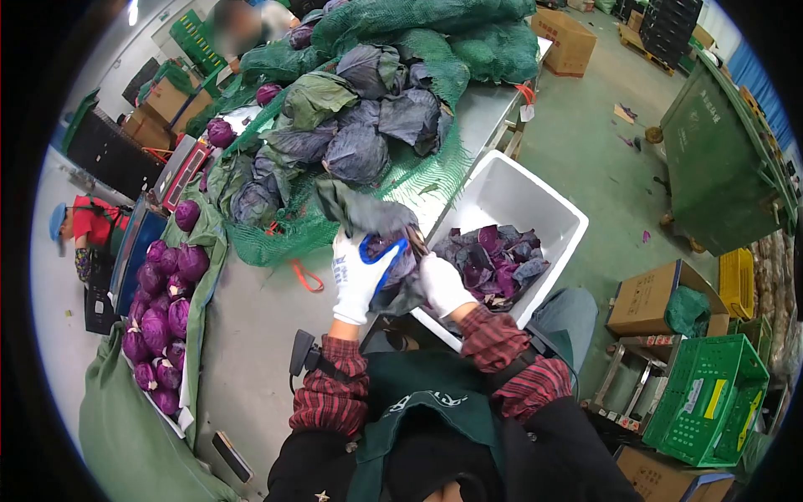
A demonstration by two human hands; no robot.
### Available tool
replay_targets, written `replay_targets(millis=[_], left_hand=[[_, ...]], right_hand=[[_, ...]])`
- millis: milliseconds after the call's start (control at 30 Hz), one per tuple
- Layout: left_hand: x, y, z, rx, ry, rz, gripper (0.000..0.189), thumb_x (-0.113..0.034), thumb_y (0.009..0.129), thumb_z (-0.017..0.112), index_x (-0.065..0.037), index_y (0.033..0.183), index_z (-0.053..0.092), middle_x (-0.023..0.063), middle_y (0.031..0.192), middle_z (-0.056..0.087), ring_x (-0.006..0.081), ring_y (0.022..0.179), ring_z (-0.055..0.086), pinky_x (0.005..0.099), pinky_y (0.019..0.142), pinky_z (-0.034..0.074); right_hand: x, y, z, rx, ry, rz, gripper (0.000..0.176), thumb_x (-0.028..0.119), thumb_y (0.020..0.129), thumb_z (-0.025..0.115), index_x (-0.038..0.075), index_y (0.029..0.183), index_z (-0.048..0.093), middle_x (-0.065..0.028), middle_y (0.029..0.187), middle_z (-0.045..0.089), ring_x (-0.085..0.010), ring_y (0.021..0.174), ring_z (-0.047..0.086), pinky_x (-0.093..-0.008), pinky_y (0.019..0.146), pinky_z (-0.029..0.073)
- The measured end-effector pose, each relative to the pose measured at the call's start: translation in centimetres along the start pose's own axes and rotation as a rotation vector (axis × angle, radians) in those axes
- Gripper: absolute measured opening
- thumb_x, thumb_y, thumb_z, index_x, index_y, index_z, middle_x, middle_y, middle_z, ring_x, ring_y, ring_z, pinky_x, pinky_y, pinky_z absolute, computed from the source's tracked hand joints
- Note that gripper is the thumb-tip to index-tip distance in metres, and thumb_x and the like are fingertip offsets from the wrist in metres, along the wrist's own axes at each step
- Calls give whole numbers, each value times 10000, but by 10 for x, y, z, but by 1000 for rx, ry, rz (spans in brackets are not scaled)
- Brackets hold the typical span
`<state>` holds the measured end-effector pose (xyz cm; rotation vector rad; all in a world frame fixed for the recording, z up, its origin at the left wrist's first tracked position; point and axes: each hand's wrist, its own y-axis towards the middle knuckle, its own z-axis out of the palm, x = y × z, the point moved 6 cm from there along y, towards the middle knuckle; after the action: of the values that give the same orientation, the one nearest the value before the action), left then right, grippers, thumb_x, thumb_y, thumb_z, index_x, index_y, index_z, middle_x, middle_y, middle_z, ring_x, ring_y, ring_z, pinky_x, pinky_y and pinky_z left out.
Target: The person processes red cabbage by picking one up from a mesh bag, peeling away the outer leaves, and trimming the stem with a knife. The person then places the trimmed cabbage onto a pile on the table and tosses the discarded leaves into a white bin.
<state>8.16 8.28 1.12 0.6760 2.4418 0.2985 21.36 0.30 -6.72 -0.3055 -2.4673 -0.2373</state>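
Note:
My left hand [358, 276], in a white glove with blue trim, grips a red cabbage [393, 251] whose loose outer leaves hang over it. My right hand [442, 283], also gloved in white, holds what looks like a knife handle against the cabbage's base; the blade is hidden. Both hands sit at the edge of a steel table [259, 318], just above the rim of a white bin [510, 188] holding purple leaf trimmings [493, 263]. A heap of untrimmed cabbages [351, 134] lies on green netting beyond my hands.
Trimmed purple cabbages [163, 318] fill a tray at the left. Another person [84, 230] in a blue cap stands far left. Green net sacks [435, 33], cardboard boxes [652, 297], a green crate [707, 397] and a green dumpster [723, 159] surround the area.

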Motion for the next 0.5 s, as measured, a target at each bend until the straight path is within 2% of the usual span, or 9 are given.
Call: replay_targets(millis=[33, 67, 133, 167, 267, 333, 400, 467, 500], left_hand=[[1, -1, -11, 48, -451, -63, 631, -323, 681, 793, 25, 1166, 589, 224, 1292, 488, 354, 1228, 443, 408, 1036, 369], [36, -9, -3, -22, -644, 60, 573, -256, 736, 752, 3, 1215, 573, 185, 1320, 495, 298, 1267, 428, 372, 1070, 331], [31, -11, -37, 38, -618, -34, 528, -182, 864, 628, 38, 1316, 468, 136, 1338, 498, 209, 1226, 471, 332, 1055, 346], [49, -14, -37, 62, -835, -111, 470, -161, 923, 554, 25, 1344, 456, 119, 1363, 482, 196, 1246, 449, 324, 1063, 333], [55, -16, -52, 88, -991, -246, 532, -192, 927, 579, 14, 1386, 404, 104, 1401, 444, 178, 1276, 411, 312, 1080, 303], [68, -15, -48, 53, -795, -276, 545, -180, 928, 580, -4, 1405, 382, 92, 1408, 430, 170, 1285, 398, 308, 1084, 294], [75, -14, -39, 21, -923, -322, 569, -186, 906, 620, 8, 1392, 398, 102, 1357, 464, 185, 1223, 452, 306, 1047, 341], [69, -19, -30, -109, -1006, -346, 582, -183, 896, 636, 12, 1390, 398, 107, 1339, 470, 178, 1207, 457, 302, 1040, 348], [62, -24, -21, -107, -1031, -399, 563, -190, 922, 597, -29, 1415, 377, 89, 1355, 448, 168, 1223, 430, 300, 1062, 314]], right_hand=[[1, 4, -6, 3, 8, -103, 215, 96, 875, 475, -83, 967, 551, -239, 765, 633, -388, 725, 650, -444, 617, 526], [-26, 9, 7, 345, 299, 270, 313, 115, 904, 462, -130, 1094, 505, -232, 741, 646, -366, 665, 653, -434, 574, 518], [-29, 8, -5, 189, 250, 309, 384, 139, 926, 451, -139, 1190, 465, -207, 670, 638, -319, 575, 644, -417, 519, 506], [-30, 3, -18, 153, 420, 413, 409, 161, 933, 447, -92, 1254, 446, -174, 605, 613, -287, 517, 621, -400, 490, 492], [-38, 3, -44, -124, 486, 309, 376, 218, 942, 459, -34, 1218, 497, -149, 601, 604, -261, 496, 601, -399, 496, 480], [-57, 7, -58, -179, 268, 249, 330, 228, 935, 482, -30, 1131, 547, -167, 619, 606, -283, 521, 612, -402, 505, 487], [-88, 3, -62, -256, 90, 351, 341, 283, 922, 538, -17, 1077, 578, -212, 701, 630, -368, 641, 638, -443, 548, 496], [-55, -4, -85, -264, 276, 348, 444, 329, 917, 551, -32, 1176, 537, -243, 754, 637, -397, 684, 637, -468, 593, 502], [-13, -9, -99, -275, 373, 174, 614, 402, 888, 583, -52, 1281, 459, -266, 804, 636, -413, 749, 637, -484, 656, 503]])
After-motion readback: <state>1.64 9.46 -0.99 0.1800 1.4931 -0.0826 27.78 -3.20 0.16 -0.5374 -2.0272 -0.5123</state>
